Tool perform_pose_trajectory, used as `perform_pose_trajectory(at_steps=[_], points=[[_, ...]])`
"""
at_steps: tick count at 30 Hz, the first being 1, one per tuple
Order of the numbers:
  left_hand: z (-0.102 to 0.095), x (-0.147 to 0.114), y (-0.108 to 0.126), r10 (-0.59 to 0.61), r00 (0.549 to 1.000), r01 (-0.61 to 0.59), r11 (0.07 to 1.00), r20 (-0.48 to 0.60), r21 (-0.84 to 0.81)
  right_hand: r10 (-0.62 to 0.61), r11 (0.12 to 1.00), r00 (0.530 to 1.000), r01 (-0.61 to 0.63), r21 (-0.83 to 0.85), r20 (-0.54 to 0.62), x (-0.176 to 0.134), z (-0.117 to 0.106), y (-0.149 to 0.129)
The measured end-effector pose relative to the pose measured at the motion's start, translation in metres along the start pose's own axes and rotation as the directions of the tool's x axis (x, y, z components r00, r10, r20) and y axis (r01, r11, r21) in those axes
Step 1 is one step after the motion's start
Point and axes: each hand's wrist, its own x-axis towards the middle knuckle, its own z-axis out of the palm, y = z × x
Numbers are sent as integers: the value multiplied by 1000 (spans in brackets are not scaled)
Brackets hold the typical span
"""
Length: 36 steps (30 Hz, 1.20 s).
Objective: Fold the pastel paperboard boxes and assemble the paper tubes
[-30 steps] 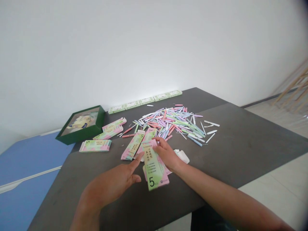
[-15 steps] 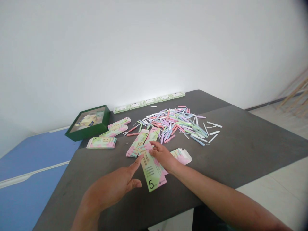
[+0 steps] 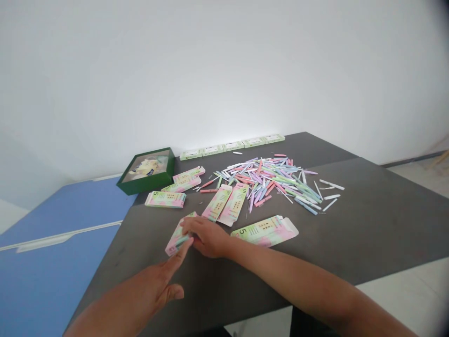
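A flat pink-and-green cardboard pen box (image 3: 174,238) is low over the near part of the table, slanting, partly covered by my right hand. My right hand (image 3: 206,238) has its fingers closed over the box's right side. From the lower left, my left hand (image 3: 159,283) reaches in with its index finger stretched to the box's near edge and its thumb apart. Whether that fingertip touches the box or my right hand, I cannot tell. Beyond my right wrist lies another pen box (image 3: 261,231) with its end flap open. Two more boxes (image 3: 217,202) lie behind my right hand.
A heap of pastel pens (image 3: 270,178) spreads over the table's middle. Several pen boxes (image 3: 165,199) lie to the left, beside a green open box (image 3: 150,180) holding a plastic bag. Along the wall runs a row of pale green boxes (image 3: 212,150). Blue panels (image 3: 70,252) lie left of the table.
My right hand has moved left with the pen box, which was upright with its large "5" facing me and now slants leftward. My left hand has shifted down and left. The view has turned slightly.
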Motion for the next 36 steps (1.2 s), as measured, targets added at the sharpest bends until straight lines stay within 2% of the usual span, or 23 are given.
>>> perform_pose_trajectory(at_steps=[3,6,8,10,13,16,19,22,24,26,30,33,35,36], points=[[2,-5,0,-13,1000,13,1000,24,3,-69,960,964,134,-245,256,-1,22,1],[4,-7,-3,-42,997,43,999,65,-18,-33,927,943,152,-343,330,-6,31,4],[5,-9,-6,-84,992,87,996,99,-24,25,925,962,80,-371,271,-9,31,5],[7,-12,-9,-129,984,132,991,121,-17,156,912,977,-86,-400,146,-11,29,5],[9,-15,-16,-167,979,168,986,120,5,361,842,932,-332,-425,-11,-9,28,4],[9,-17,-24,-179,979,178,984,99,18,420,808,907,-392,-441,-37,-5,31,4],[11,-17,-31,-184,977,183,983,106,22,361,814,932,-306,-494,18,2,33,5],[15,-18,-38,-180,974,179,984,135,15,215,834,958,-79,-545,190,15,35,9],[18,-20,-41,-174,975,176,984,137,1,132,841,927,82,-534,350,28,38,13],[20,-22,-40,-170,975,174,985,144,-18,112,837,863,185,-515,492,44,44,16],[17,-27,-35,-191,961,199,980,199,-24,77,819,787,300,-488,612,71,53,19],[17,-34,-36,-203,955,215,976,218,-30,44,831,781,317,-456,623,75,54,15],[19,-38,-41,-219,948,236,970,231,-48,98,876,817,200,-438,568,73,51,9],[21,-39,-43,-224,946,244,968,235,-60,161,905,841,84,-417,517,73,48,6]])
